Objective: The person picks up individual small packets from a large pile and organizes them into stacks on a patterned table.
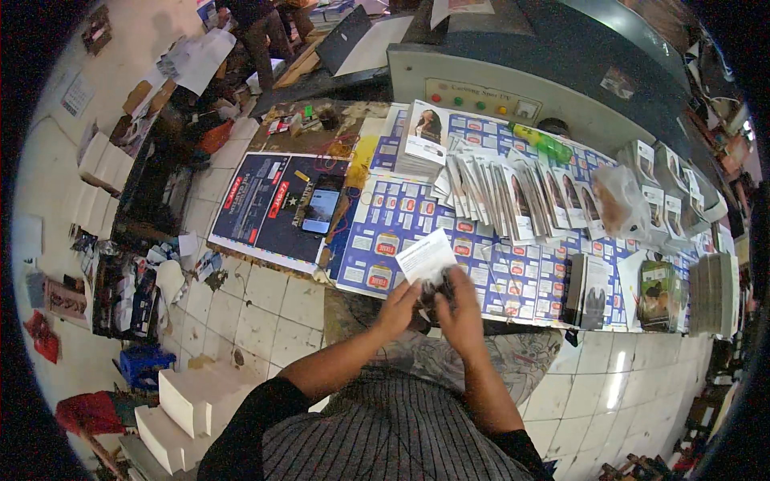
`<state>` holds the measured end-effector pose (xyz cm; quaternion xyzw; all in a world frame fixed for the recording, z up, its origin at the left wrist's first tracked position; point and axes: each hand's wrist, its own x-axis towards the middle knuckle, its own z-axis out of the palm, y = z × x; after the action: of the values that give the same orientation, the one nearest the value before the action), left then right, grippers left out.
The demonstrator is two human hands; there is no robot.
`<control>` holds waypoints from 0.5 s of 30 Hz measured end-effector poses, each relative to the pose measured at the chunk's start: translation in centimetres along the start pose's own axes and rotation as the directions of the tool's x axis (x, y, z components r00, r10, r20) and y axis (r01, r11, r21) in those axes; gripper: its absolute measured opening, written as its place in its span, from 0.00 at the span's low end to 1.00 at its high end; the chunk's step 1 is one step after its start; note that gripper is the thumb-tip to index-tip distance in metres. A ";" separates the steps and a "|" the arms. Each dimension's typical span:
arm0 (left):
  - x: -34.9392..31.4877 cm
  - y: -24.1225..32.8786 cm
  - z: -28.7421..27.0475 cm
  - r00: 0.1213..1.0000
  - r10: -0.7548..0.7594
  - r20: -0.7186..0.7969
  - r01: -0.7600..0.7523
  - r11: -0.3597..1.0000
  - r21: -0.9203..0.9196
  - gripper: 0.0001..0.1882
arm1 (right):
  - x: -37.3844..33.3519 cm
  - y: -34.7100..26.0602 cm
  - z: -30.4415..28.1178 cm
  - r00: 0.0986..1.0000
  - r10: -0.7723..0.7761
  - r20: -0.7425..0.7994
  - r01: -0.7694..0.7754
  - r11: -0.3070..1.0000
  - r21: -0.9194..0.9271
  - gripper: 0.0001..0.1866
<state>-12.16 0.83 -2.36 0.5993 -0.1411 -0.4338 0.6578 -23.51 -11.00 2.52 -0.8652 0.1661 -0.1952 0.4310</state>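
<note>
In front of me, at the table's near edge, a white leaflet (426, 254) with printed text and a dark lower part is tilted up between my hands. My left hand (397, 311) grips its lower left side with closed fingers. Its lower right side is in my right hand (460, 311), whose fingers are somewhat blurred. Beyond them a row of similar leaflets (521, 200) lies fanned out across the blue printed sheets (385, 216) covering the table. A neat stack of leaflets (425, 136) stands at the row's left end.
A phone (321, 210) rests on a dark printed sheet (261, 200) at the left. Right of the row are a plastic bag (620, 200) and bundled leaflets (670, 192). A green bottle (545, 146) lies before a large grey machine (513, 80). Paper stacks (188, 401) stand on the floor.
</note>
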 end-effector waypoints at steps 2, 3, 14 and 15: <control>-0.6 -0.6 -1.2 0.999 -0.048 0.018 0.050 0.994 -0.098 0.23 | 0.5 0.4 -0.7 0.972 0.106 -0.209 -0.143 0.975 -0.172 0.35; -0.8 -1.0 -1.8 0.999 -0.002 0.053 0.006 0.997 -0.077 0.23 | 0.9 0.5 -0.8 0.974 0.133 -0.184 -0.166 0.970 -0.176 0.36; -0.5 -1.0 -3.6 0.981 -0.178 0.074 0.184 0.980 -0.077 0.28 | -0.1 -2.1 0.5 0.995 -0.016 -0.098 -0.015 0.952 -0.306 0.23; -0.5 -0.6 -3.7 0.983 -0.097 0.153 0.144 0.929 -0.341 0.32 | -0.1 -2.4 0.2 0.998 0.018 -0.060 -0.027 0.990 -0.140 0.19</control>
<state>-10.13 3.71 -3.61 0.4496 -0.0681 -0.5308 0.7152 -23.19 -9.40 4.35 -0.8854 0.2019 -0.2036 0.3659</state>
